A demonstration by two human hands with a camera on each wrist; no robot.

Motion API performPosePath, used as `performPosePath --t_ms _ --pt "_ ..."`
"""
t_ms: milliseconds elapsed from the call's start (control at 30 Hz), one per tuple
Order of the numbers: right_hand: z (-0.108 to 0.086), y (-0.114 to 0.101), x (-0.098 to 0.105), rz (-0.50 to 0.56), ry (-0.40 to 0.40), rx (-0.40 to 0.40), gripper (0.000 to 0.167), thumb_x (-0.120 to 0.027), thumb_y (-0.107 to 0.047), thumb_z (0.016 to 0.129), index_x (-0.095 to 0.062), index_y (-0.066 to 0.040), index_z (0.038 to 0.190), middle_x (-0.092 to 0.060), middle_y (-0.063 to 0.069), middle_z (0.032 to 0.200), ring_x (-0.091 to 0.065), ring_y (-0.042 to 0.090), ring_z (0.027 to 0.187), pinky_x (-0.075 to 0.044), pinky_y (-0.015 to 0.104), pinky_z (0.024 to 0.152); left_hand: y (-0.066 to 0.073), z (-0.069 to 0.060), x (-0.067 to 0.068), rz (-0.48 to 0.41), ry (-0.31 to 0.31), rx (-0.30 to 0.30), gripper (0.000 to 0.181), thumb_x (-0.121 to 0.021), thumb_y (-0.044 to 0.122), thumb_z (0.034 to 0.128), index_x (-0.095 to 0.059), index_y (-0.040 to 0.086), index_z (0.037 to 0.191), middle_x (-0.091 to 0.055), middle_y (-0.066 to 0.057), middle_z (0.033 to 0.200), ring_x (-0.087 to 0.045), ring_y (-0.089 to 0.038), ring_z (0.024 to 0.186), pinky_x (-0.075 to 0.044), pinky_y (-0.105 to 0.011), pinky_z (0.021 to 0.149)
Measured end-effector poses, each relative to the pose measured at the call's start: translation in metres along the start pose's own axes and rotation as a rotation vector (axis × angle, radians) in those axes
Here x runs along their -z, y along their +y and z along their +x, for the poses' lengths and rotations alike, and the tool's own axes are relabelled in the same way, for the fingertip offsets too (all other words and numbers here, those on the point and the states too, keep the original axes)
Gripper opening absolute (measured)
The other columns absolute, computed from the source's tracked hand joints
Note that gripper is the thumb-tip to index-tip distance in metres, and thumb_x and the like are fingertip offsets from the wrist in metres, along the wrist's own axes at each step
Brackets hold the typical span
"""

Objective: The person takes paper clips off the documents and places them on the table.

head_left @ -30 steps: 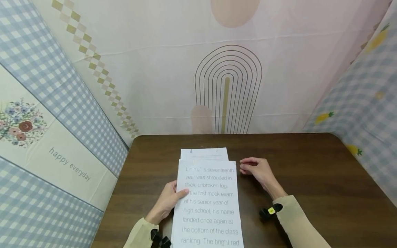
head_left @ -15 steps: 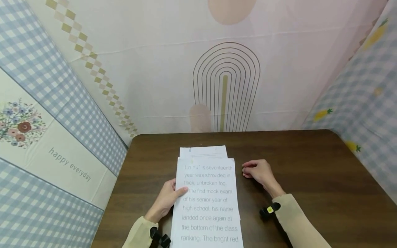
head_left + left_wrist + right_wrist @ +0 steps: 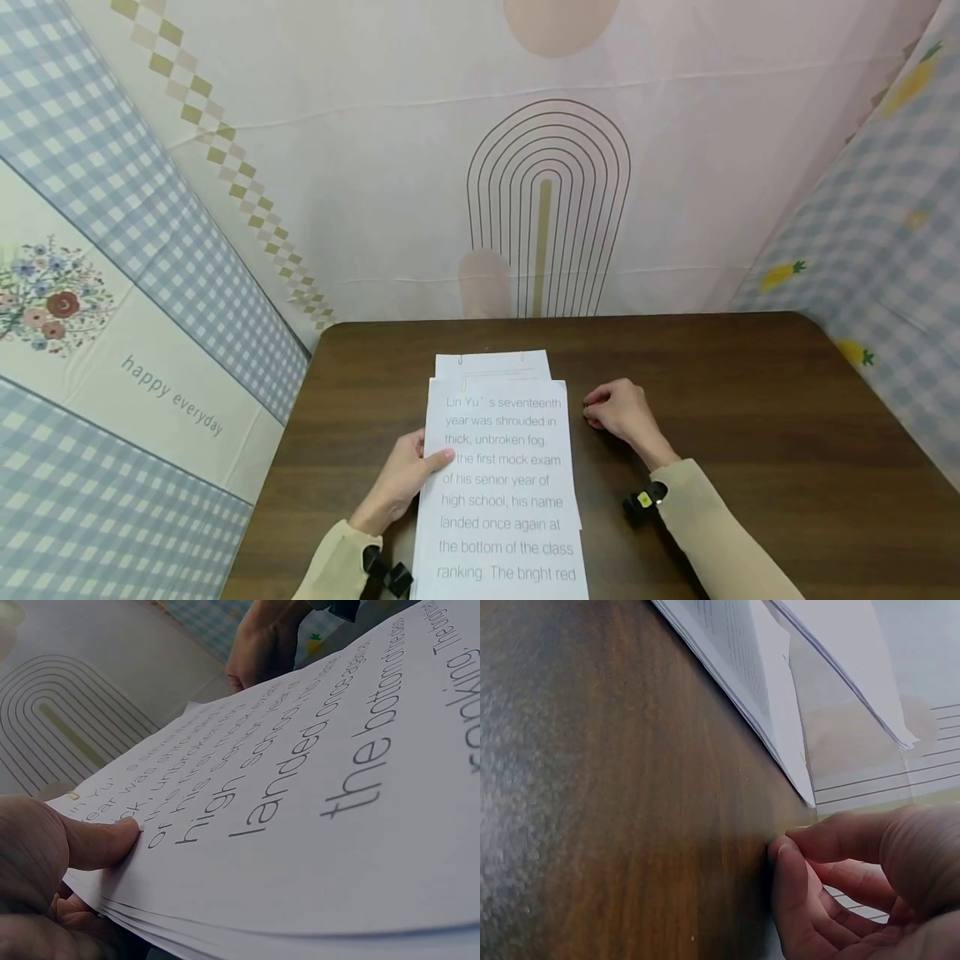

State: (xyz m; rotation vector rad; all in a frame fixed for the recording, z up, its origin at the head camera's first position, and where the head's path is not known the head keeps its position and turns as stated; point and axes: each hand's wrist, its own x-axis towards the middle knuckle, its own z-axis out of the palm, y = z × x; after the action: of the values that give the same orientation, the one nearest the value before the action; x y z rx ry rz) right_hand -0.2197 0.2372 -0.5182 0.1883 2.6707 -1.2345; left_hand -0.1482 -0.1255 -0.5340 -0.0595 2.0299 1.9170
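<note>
My left hand (image 3: 403,477) grips the left edge of several printed white sheets (image 3: 498,500), thumb on top and the other fingers underneath. The sheets are raised at a slant in the left wrist view. A small yellow paper clip (image 3: 73,796) sits at their top edge. Below them, on the table, lies another paper stack (image 3: 735,675), with two clips faintly visible at its top edge in the head view. To the right, my right hand (image 3: 624,414) has thumb and index fingertips pressed together at the tabletop. Whether anything small is between them is hidden.
The brown wooden table (image 3: 750,400) has rounded far corners and extends on both sides of the papers. A pale patterned cloth (image 3: 390,200) hangs behind it. Blue checked cloths hang at the left (image 3: 127,208) and right (image 3: 885,275).
My right fingertips have moved slightly right and toward me, down at the tabletop. The left hand keeps its hold on the printed sheets; the head view has shifted a little.
</note>
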Motion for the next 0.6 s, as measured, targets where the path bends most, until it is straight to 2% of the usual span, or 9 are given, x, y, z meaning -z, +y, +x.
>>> performPosePath --t_ms 300,600 --pt "0.0012 -0.0017 -0.0012 -0.084 -0.005 0.013 0.014 -0.079 -0.003 0.095 -0.081 0.002 0.108 -0.080 0.017 0.095 -0.071 0.019 0.075 -0.063 0.033 0.070 0.0020 -0.0006 0.0001 0.000 0.006 0.006 0.031 -0.065 0.004 0.1068 -0.064 -0.007 0.137 -0.081 -0.021 0.113 -0.082 -0.023 0.087 -0.068 -0.033 0.075" --pt "0.0004 -0.0020 -0.0016 -0.095 -0.005 0.006 0.014 -0.079 -0.005 0.095 -0.080 0.001 0.109 -0.079 0.015 0.093 -0.070 0.019 0.075 -0.062 0.033 0.071 0.0011 -0.0011 0.0026 -0.008 0.001 0.002 0.032 -0.064 0.004 0.1075 -0.063 -0.007 0.138 -0.081 -0.021 0.114 -0.082 -0.023 0.088 -0.068 -0.032 0.076"
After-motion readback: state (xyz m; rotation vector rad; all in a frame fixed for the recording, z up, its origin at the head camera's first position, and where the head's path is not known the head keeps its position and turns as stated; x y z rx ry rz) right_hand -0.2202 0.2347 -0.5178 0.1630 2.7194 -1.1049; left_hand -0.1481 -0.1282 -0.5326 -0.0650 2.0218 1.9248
